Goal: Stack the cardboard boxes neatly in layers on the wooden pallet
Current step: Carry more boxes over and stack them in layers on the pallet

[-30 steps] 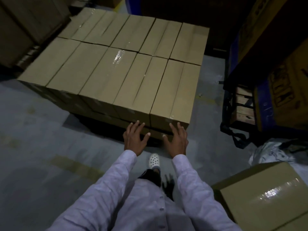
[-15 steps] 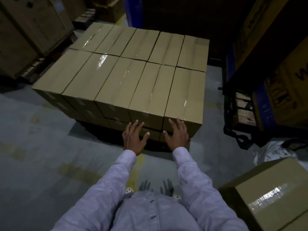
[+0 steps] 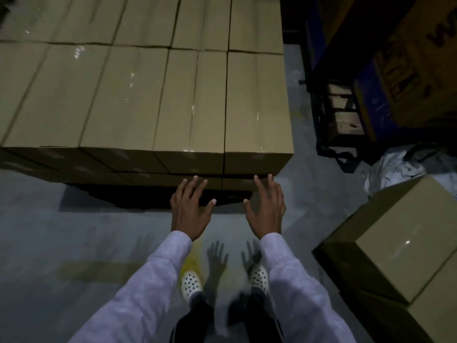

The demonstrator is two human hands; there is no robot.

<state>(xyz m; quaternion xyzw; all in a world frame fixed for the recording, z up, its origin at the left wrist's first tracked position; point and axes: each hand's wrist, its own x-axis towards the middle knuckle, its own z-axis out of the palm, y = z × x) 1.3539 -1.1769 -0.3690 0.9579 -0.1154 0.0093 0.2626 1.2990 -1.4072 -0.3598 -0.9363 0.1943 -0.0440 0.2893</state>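
Stack: tan rectangular cardboard boxes (image 3: 190, 100), taped along their tops, packed edge to edge in at least two layers; everything below is placed from this stack
Pallet: dark wooden pallet (image 3: 138, 196) under the stack, almost lost in shadow; only its near edge shows
Left hand: left hand (image 3: 190, 210) empty, fingers straight and spread, at the stack's near face by the lower layer; whether the tips touch, I cannot tell
Right hand: right hand (image 3: 265, 209) likewise empty and splayed, at the stack's near right corner
Loose box: larger tan taped carton (image 3: 400, 238) on the floor, right of the stack and well apart; probably the next to lift
Handling: likely stiff-walled and fairly heavy; the glossy tape looks slick, so hold low on two opposite sides or under the bottom edges; corners may crush if dropped
Floor: smooth grey concrete floor (image 3: 74, 231); worn yellow paint mark (image 3: 193, 256) in front of the stack
Room: dim warehouse; dark printed cartons (image 3: 408, 70) and a black frame (image 3: 341, 115) right of the stack; crumpled pale plastic sheet (image 3: 400, 164) nearer than these
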